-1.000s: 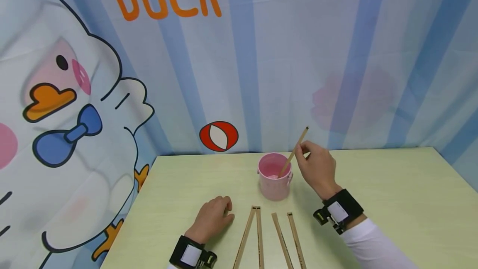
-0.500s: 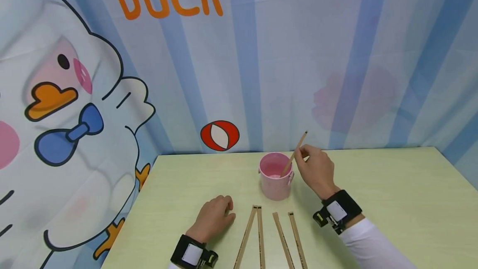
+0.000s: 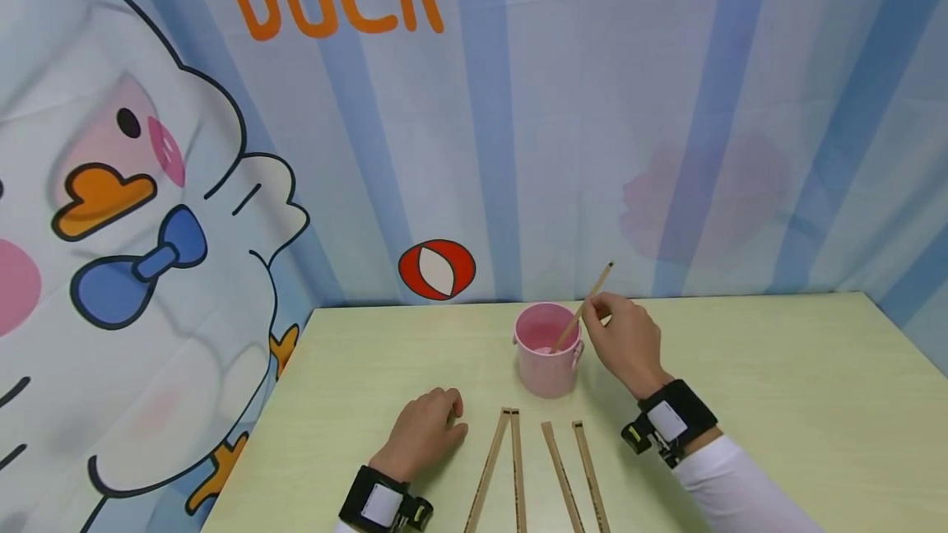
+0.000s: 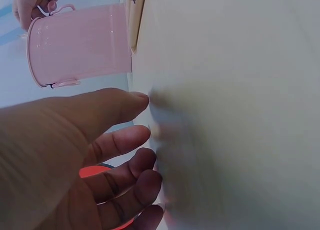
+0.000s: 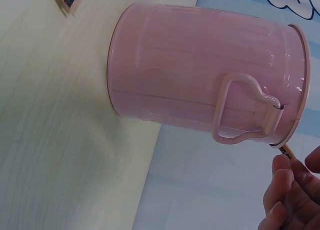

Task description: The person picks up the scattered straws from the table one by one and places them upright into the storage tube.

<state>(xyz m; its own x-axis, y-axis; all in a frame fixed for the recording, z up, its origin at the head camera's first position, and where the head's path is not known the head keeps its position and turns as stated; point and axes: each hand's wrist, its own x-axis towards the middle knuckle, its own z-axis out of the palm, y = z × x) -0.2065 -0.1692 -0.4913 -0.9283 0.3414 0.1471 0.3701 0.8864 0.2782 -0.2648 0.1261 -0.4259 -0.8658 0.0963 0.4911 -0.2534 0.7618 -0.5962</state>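
Observation:
A pink bucket (image 3: 546,352) with side handles stands upright near the back of the table. My right hand (image 3: 624,340) pinches a thin wooden stick with a dark upper end (image 3: 603,275) between thumb and fingers. The stick slants over the bucket's right rim, its lower end inside. In the right wrist view, a short piece of the stick (image 5: 287,151) shows between fingertips and rim, with dark print on it. My left hand (image 3: 424,432) rests on the table, front left of the bucket, fingers loosely bent and holding nothing. Its fingertips (image 4: 145,185) touch the tabletop in the left wrist view.
Several narrow tan strips with print and dark end marks lie in front of the bucket, among them a left strip (image 3: 486,467) and a right strip (image 3: 590,475). The pale table (image 3: 778,401) ends at a printed duck curtain (image 3: 563,122).
My right hand has shifted slightly down and left, and the stick's upper end sits a little lower; it is still in the bucket. My left hand and the strips stay put.

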